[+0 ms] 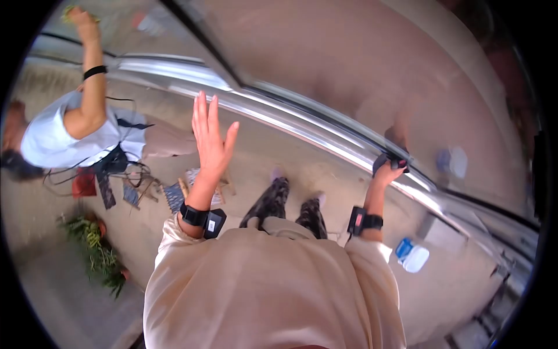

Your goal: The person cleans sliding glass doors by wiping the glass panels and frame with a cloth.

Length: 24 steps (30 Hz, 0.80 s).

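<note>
My left hand [213, 142] is raised with its fingers stretched out and holds nothing. It is nearest to the silvery metal rail [273, 121] along the bottom of a large glass pane [349, 70]. Over on the right, my right hand [385, 174] is closed around a dark bunched cloth [381, 164], at the lower edge of the glass. A faint reflection of the arm shows in the pane. Each of my wrists wears a black strap with a small box.
Another person [75, 125] at the left reaches up to the glass with a yellowish-green cloth [74, 14]. Small woven stools [174, 196] and potted plants [99, 250] stand on the floor at left. A blue-and-white container [414, 257] stands at lower right. A dark upright bar [203, 43] divides the glass.
</note>
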Each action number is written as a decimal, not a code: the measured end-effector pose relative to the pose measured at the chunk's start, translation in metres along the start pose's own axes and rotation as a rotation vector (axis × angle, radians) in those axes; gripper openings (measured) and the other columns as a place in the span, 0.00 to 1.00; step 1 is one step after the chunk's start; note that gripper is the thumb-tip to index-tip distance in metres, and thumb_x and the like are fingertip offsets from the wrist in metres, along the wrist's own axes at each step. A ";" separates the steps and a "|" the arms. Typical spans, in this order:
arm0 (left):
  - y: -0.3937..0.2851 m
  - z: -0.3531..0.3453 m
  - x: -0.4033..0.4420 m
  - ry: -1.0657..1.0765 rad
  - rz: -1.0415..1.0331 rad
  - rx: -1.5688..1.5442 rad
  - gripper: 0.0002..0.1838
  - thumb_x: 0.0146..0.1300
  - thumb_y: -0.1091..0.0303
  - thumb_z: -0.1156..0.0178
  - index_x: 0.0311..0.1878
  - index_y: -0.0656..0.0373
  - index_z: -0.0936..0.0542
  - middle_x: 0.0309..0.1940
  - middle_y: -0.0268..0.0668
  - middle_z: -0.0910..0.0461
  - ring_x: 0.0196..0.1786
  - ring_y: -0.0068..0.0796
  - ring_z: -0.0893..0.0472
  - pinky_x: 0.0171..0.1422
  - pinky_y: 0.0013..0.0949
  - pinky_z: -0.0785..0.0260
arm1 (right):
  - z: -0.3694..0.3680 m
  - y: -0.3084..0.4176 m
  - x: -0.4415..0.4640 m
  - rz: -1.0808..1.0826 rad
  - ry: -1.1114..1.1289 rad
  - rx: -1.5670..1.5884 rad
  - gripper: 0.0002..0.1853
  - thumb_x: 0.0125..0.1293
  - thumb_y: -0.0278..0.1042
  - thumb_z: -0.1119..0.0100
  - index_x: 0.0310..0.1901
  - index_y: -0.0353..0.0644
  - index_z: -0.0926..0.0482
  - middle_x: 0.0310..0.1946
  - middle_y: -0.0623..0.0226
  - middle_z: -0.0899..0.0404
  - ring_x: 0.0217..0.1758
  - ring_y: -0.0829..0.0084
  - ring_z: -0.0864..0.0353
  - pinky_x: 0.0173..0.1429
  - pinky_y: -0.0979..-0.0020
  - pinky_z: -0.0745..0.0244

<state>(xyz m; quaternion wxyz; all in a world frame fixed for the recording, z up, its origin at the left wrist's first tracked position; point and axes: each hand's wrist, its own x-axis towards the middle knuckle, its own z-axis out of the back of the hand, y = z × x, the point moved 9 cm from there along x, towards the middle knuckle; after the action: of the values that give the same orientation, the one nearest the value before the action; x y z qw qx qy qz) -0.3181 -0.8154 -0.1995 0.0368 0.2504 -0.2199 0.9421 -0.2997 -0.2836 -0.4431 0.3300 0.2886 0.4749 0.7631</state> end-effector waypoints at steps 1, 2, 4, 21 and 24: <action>-0.004 0.023 0.012 -0.059 -0.061 0.088 0.37 0.64 0.59 0.41 0.72 0.59 0.42 0.74 0.52 0.47 0.76 0.55 0.49 0.74 0.56 0.54 | -0.017 0.031 -0.027 0.038 -0.009 -0.083 0.37 0.59 0.19 0.45 0.70 0.34 0.46 0.62 0.49 0.33 0.64 0.56 0.32 0.70 0.59 0.42; 0.008 0.039 0.026 -0.058 -0.056 0.097 0.37 0.64 0.59 0.41 0.72 0.59 0.42 0.74 0.52 0.47 0.76 0.55 0.49 0.74 0.56 0.54 | -0.041 0.028 -0.053 0.033 -0.040 -0.059 0.38 0.60 0.20 0.45 0.72 0.35 0.49 0.61 0.49 0.32 0.64 0.57 0.32 0.70 0.60 0.42; 0.023 0.074 0.043 -0.249 -0.184 0.259 0.36 0.63 0.62 0.40 0.71 0.60 0.41 0.73 0.51 0.47 0.75 0.56 0.48 0.73 0.56 0.53 | -0.109 0.050 -0.117 -0.168 0.208 0.077 0.39 0.62 0.21 0.46 0.73 0.41 0.51 0.60 0.50 0.31 0.62 0.58 0.31 0.68 0.62 0.39; 0.064 0.081 -0.023 0.044 0.027 0.105 0.35 0.59 0.72 0.39 0.70 0.61 0.38 0.72 0.53 0.44 0.74 0.58 0.45 0.74 0.53 0.52 | -0.209 0.514 -0.275 1.018 0.368 0.626 0.31 0.44 0.19 0.43 0.55 0.44 0.26 0.59 0.56 0.32 0.59 0.50 0.31 0.62 0.55 0.34; 0.079 0.075 -0.028 0.088 0.042 0.106 0.35 0.58 0.73 0.40 0.70 0.61 0.38 0.72 0.52 0.44 0.74 0.57 0.45 0.75 0.51 0.52 | -0.238 0.448 -0.280 1.026 0.499 0.406 0.29 0.45 0.20 0.43 0.56 0.41 0.26 0.59 0.57 0.32 0.60 0.52 0.32 0.62 0.57 0.34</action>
<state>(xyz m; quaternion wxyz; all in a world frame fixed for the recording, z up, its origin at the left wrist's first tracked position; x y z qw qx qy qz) -0.2738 -0.9175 -0.1858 0.0131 0.2056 -0.1731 0.9631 -0.4099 -0.7770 -0.1599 -0.2631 0.3501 0.4742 0.7638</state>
